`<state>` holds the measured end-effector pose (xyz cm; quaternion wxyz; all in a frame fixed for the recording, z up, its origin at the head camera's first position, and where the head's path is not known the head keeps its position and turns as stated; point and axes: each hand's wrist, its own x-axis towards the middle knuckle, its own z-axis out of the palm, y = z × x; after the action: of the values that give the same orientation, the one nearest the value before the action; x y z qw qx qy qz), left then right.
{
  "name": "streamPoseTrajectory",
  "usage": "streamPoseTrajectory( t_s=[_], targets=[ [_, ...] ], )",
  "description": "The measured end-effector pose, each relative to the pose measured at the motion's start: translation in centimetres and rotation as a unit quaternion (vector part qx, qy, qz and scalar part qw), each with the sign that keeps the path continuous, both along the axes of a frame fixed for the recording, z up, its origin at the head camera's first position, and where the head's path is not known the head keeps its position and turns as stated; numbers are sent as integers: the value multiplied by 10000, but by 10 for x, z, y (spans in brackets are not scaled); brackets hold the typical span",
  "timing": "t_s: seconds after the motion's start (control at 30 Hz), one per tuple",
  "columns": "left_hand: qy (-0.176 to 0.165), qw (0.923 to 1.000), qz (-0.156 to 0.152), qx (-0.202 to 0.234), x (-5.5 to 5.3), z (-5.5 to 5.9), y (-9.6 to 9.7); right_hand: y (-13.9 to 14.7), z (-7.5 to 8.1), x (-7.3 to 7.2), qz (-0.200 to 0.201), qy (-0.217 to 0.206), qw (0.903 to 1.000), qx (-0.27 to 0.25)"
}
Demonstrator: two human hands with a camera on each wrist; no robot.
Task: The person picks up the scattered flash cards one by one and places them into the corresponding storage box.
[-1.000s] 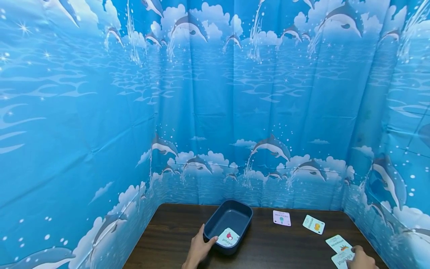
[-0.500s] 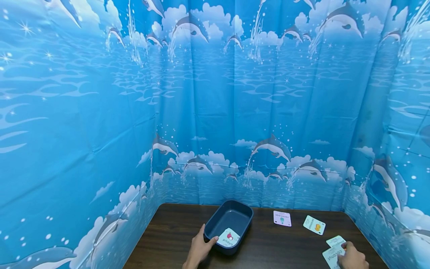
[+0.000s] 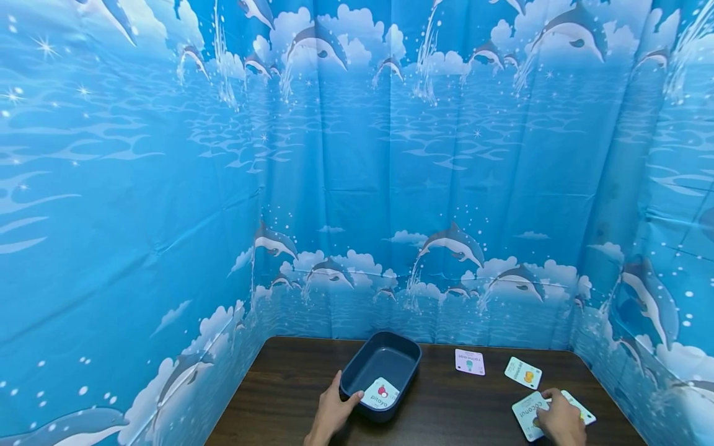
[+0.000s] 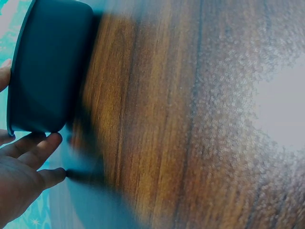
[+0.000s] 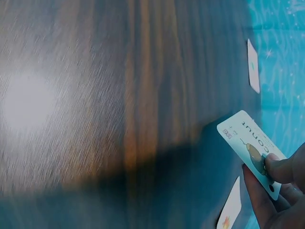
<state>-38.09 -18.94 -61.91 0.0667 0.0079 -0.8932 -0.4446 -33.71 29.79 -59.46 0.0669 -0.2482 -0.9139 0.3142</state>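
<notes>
Gripping a dark blue container (image 3: pixel 382 362) at its near left corner, the left hand (image 3: pixel 331 409) is partly closed, with its thumb at the rim and its fingers against the outer wall. Within the container, at the end nearest this hand, lies a card marked "pitaya" (image 3: pixel 380 394), its red fruit face up. The right hand (image 3: pixel 563 421), well apart from the left, is closed to a pinch: thumb on the printed face, fingers behind, holding a pale green card marked "coconut" (image 5: pixel 249 148). In the right wrist view this card is tilted, its free end pointing away from the fingers. At the right side of the same hand, and partly hidden by it, is another pale green card (image 3: pixel 582 409); its wording cannot be read. Just ahead of the right hand rests a card with an orange fruit (image 3: pixel 523 373), and farther ahead, to that hand's left, a lilac card marked "raincoat" (image 3: pixel 470 362). Beneath all these is a dark wood-grain tabletop (image 3: pixel 279 390); beyond both hands hangs a blue curtain (image 3: pixel 357 155) printed with leaping dolphins, clouds and water.
</notes>
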Motion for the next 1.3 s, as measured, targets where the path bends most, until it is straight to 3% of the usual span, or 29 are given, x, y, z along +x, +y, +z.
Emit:
streamPoseTrajectory(
  t_s=[0.17,0.37,0.97,1.3],
  targets=[
    [42,10000,-35,20,0,0,0,-16,4,-7,75,301,9995,49],
    [-50,10000,31,28,1,0,0,-33,14,-13,479,608,9969,-104],
    [-171,9997,51,140,-3,1,0,-103,37,-40,861,995,9910,-258],
    [-56,9999,-42,84,0,0,-1,-136,47,-51,1168,1303,9838,-387]
  ],
)
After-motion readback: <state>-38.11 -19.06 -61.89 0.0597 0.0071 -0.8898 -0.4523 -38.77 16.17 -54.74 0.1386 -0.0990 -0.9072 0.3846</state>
